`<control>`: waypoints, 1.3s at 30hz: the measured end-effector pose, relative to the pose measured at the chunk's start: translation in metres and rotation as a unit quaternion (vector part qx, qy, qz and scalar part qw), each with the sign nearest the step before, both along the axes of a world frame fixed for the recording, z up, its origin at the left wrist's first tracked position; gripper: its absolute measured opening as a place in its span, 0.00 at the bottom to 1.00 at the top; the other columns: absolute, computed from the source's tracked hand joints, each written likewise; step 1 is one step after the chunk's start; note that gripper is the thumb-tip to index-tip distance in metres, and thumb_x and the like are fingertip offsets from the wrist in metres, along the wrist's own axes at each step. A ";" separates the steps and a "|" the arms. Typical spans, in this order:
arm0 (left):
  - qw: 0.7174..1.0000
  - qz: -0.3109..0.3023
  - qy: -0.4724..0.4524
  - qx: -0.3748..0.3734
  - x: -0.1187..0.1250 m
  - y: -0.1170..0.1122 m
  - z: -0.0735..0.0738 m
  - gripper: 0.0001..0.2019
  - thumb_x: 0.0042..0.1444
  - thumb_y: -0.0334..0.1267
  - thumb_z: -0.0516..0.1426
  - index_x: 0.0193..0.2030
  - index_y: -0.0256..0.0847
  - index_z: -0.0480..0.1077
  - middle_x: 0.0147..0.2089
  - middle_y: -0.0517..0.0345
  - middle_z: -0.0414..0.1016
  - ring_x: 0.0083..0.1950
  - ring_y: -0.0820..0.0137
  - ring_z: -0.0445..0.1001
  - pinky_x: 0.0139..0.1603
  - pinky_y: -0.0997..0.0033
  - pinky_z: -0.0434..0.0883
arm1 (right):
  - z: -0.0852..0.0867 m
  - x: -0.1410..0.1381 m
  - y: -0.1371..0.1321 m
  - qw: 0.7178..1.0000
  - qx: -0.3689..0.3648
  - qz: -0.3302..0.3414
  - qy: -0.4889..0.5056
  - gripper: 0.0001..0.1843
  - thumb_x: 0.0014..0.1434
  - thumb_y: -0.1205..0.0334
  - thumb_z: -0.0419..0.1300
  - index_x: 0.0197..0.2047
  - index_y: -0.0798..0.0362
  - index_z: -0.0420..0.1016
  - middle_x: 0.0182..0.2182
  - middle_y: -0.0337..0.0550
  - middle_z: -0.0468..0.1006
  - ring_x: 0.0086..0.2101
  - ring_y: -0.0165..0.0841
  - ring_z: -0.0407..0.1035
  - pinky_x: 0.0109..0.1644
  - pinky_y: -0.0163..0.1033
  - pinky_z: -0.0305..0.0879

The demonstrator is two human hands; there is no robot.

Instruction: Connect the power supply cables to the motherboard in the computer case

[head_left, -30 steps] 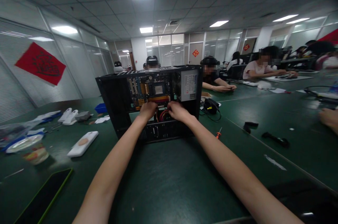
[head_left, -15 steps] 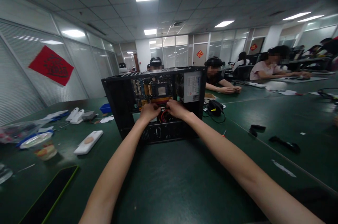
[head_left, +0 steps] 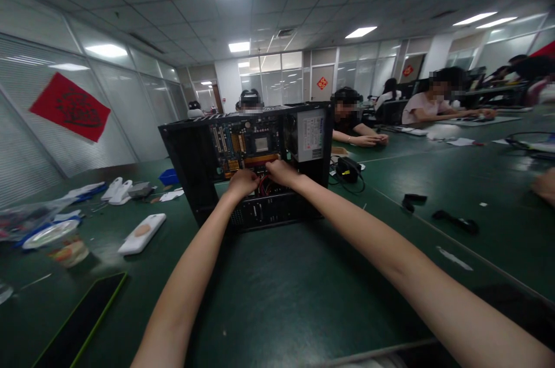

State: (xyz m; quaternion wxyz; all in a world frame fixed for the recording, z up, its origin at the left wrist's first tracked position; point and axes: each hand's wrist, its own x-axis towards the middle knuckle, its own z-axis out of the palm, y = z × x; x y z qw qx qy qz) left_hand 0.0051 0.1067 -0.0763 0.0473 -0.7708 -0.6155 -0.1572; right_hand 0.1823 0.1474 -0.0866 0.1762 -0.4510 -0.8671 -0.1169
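Note:
An open black computer case (head_left: 180,166) stands on the green table in front of me, its inside facing me. Its motherboard (head_left: 249,142) and silver power supply (head_left: 310,136) show above my hands. My left hand (head_left: 243,184) reaches into the lower part of the case, fingers bent and pinched together. Just to its right, my right hand (head_left: 281,173) is also closed, fingertips below the orange slots. Red cables (head_left: 265,185) hang between and under both hands. What each fingertip grips is too small and partly hidden to make out.
On the left lie a white power bank (head_left: 142,234), a phone with a green edge (head_left: 82,322), a plastic cup (head_left: 71,251) and a blue tray (head_left: 169,177). A black adapter (head_left: 348,170) and black straps (head_left: 455,221) lie right. People sit across the table.
My view has shifted slightly, so the scene sits a little further left and higher. The fingertips of my two hands are somewhat closer together. More of another person's hand shows at the right edge.

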 end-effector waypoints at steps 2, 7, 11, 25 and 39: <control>1.000 0.008 0.003 -0.004 0.001 -0.001 0.001 0.16 0.62 0.46 0.54 0.40 0.44 0.82 0.41 0.49 0.83 0.44 0.60 0.80 0.41 0.69 0.70 | 0.001 0.000 -0.001 1.000 -0.002 0.002 -0.005 0.12 0.65 0.64 0.58 0.51 0.58 0.73 0.47 0.58 0.80 0.47 0.44 0.76 0.46 0.39 0.67; 1.000 0.024 0.001 -0.006 0.003 -0.001 0.002 0.16 0.62 0.48 0.54 0.41 0.45 0.82 0.43 0.48 0.83 0.47 0.58 0.80 0.42 0.68 0.72 | 0.003 -0.002 -0.003 1.000 -0.002 -0.008 -0.019 0.13 0.65 0.65 0.56 0.51 0.58 0.73 0.47 0.58 0.80 0.47 0.44 0.76 0.47 0.39 0.67; 0.999 0.032 0.004 -0.006 0.002 0.002 -0.001 0.16 0.62 0.48 0.54 0.42 0.46 0.82 0.45 0.48 0.83 0.47 0.58 0.80 0.43 0.67 0.72 | 0.004 -0.005 -0.003 0.999 -0.003 -0.019 -0.032 0.13 0.66 0.67 0.55 0.51 0.59 0.73 0.48 0.60 0.79 0.48 0.45 0.76 0.47 0.40 0.67; 0.997 -0.024 0.054 0.055 0.007 0.016 0.004 0.16 0.66 0.38 0.51 0.45 0.38 0.80 0.44 0.40 0.81 0.47 0.54 0.80 0.48 0.60 0.74 | 0.003 -0.004 -0.005 0.999 -0.007 -0.023 -0.027 0.12 0.66 0.68 0.54 0.51 0.58 0.74 0.47 0.58 0.80 0.48 0.42 0.76 0.47 0.38 0.66; 0.997 -0.013 0.062 0.044 0.012 0.008 0.004 0.16 0.65 0.36 0.51 0.46 0.34 0.79 0.46 0.35 0.80 0.50 0.53 0.79 0.51 0.59 0.74 | 0.002 0.002 -0.008 0.999 -0.028 -0.028 -0.013 0.18 0.65 0.72 0.51 0.50 0.57 0.80 0.46 0.57 0.82 0.48 0.41 0.76 0.49 0.37 0.67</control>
